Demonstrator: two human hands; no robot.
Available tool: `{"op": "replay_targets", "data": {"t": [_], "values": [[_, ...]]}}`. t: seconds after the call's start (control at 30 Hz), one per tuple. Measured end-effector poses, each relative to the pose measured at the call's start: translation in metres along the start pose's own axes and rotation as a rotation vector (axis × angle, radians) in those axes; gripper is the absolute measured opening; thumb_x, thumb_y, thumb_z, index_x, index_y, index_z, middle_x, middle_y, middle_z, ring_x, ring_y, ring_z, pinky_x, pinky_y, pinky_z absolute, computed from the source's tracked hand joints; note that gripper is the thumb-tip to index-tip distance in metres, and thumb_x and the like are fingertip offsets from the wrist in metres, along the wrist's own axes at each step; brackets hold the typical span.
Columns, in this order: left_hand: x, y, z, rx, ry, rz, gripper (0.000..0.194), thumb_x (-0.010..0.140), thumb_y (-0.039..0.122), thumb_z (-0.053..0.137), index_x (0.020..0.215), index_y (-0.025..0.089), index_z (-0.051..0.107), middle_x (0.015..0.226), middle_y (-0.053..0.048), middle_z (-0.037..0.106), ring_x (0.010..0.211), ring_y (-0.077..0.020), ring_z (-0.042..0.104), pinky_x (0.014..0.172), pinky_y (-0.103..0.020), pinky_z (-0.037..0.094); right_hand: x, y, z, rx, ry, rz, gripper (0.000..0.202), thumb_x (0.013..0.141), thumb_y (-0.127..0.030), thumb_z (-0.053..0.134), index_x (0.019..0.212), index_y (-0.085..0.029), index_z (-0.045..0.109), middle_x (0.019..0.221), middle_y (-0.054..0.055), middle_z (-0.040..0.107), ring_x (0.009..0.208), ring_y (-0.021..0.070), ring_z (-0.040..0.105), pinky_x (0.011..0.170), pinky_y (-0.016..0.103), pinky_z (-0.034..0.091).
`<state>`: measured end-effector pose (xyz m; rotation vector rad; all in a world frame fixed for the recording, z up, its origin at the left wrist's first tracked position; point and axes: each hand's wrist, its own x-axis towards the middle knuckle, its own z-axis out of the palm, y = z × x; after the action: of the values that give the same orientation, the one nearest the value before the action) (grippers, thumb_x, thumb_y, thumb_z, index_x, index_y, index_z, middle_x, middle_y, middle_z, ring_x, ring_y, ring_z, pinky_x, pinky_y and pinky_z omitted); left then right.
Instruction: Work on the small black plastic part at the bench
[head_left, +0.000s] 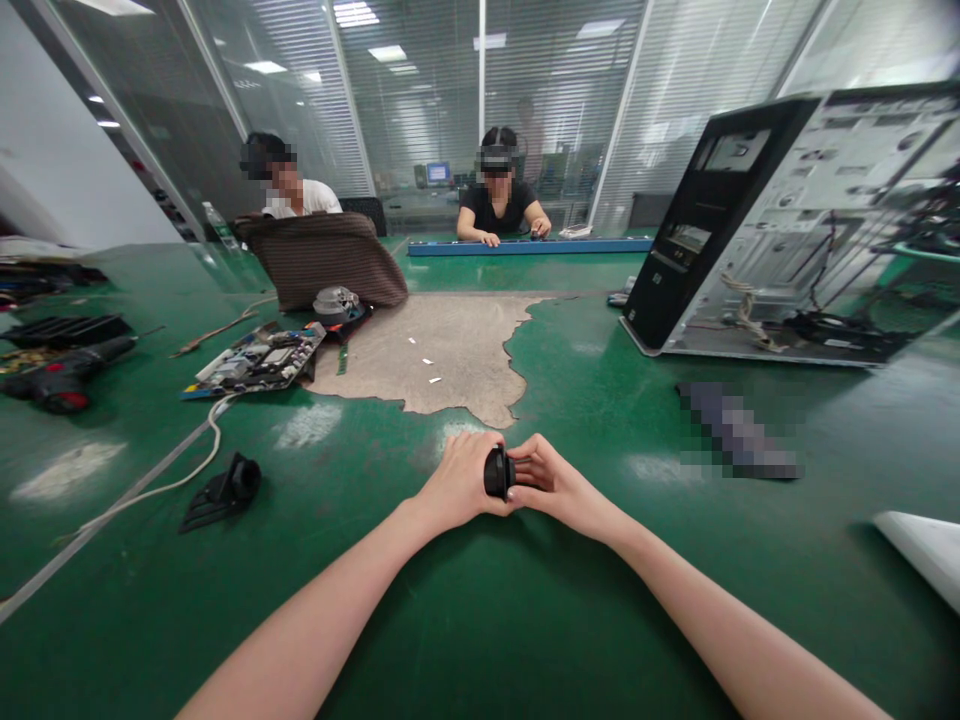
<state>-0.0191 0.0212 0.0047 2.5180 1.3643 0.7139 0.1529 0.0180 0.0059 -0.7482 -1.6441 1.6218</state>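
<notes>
Between my two hands, just above the green tabletop (420, 640), is a small round black part (496, 472) with a flange; its exact kind I cannot make out. My left hand (461, 480) is closed around its left side. From the right, the fingers and thumb of my right hand (551, 483) pinch its other end. A black plastic bracket (225, 490) with a raised round collar lies on the table to the left of my hands. Some of the held part is hidden behind my fingers.
An opened computer case (720, 230) stands tilted at the right. At the left are a circuit board (262, 358), a white cable (214, 430) and a power drill-like tool (71, 375). A brown worn patch (442, 350) lies ahead. Two people sit across the table.
</notes>
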Motion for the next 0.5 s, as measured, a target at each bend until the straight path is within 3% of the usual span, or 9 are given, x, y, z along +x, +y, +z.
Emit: {"op": "replay_targets", "data": {"t": [0.13,0.27,0.5], "values": [[0.0001,-0.0004,0.0006,-0.007,0.002,-0.009,0.062,0.054,0.045,0.067,0.103,0.019,0.039,0.092,-0.003,0.051,0.084,-0.0218,0.046,0.073,-0.032,0.032,0.0023,0.0006,0.0019,-0.043,0.086,-0.006,0.018,0.077,-0.031,0.055,0.087,-0.02,0.044,0.084,0.0,0.054,0.079,0.013,0.056,0.075,0.031,0.045],[0.0003,0.0001,0.0011,-0.015,0.006,-0.019,0.061,0.053,0.045,0.068,0.101,0.02,0.04,0.09,-0.002,0.051,0.082,-0.0213,0.046,0.071,-0.032,0.032,0.0053,0.0023,0.0048,-0.129,0.141,-0.018,0.021,0.078,-0.032,0.053,0.093,-0.021,0.045,0.09,0.002,0.053,0.086,0.0148,0.054,0.079,0.032,0.044],[-0.0001,-0.0005,0.0016,-0.01,0.007,-0.01,0.061,0.053,0.039,0.069,0.102,0.019,0.039,0.091,-0.003,0.051,0.082,-0.0213,0.046,0.072,-0.032,0.032,0.0,0.0023,0.0014,-0.022,0.015,-0.021,0.03,0.071,-0.024,0.063,0.094,-0.022,0.043,0.095,0.001,0.054,0.094,0.0151,0.055,0.088,0.035,0.041]]}}
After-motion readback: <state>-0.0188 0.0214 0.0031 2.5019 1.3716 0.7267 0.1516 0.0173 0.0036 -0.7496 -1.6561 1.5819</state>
